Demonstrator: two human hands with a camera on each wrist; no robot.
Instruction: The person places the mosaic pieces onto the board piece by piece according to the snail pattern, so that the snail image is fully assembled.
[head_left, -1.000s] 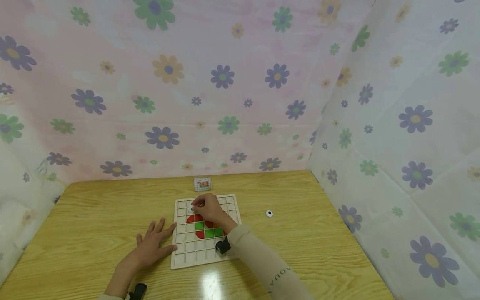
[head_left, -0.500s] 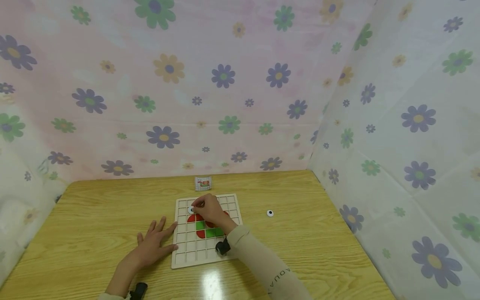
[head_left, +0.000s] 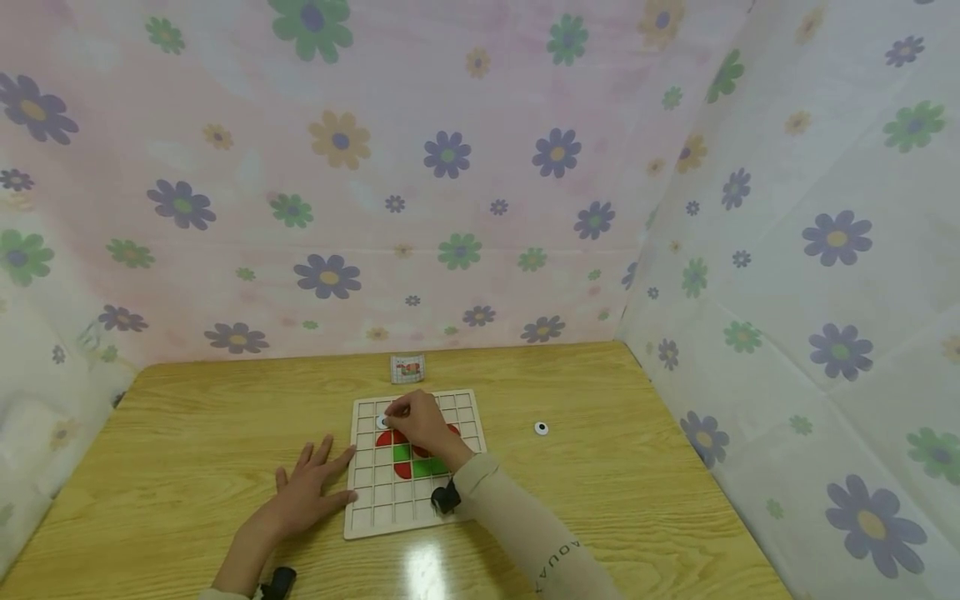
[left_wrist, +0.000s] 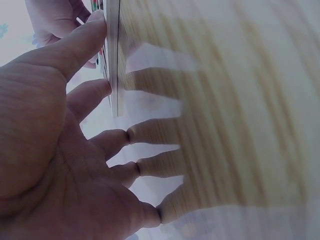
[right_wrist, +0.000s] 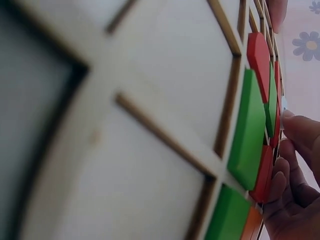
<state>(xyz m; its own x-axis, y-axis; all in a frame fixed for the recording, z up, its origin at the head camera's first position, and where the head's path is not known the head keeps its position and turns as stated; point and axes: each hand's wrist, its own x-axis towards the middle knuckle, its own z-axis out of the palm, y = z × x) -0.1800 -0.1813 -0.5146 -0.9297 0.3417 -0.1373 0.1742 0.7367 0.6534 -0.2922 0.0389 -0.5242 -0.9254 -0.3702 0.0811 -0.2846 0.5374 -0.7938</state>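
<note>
A square wooden grid board (head_left: 375,518) lies on the table, with red pieces (head_left: 403,471) and green pieces (head_left: 429,467) set in its middle cells. My right hand (head_left: 422,423) reaches over the board and pinches a round white eye piece (head_left: 382,422) with a black pupil, at the upper left cells. In the right wrist view the thumb (right_wrist: 300,132) meets that piece's edge, low against the grid. My left hand (head_left: 300,497) has its fingers spread on the table, with thumb and index fingertip at the board's left edge. The right hand hides part of the colored pattern.
A second eye piece (head_left: 542,428) lies on the table right of the board. Behind the board is a small picture card (head_left: 407,368). Flower-patterned cloth (head_left: 480,167) walls the table at the back and sides.
</note>
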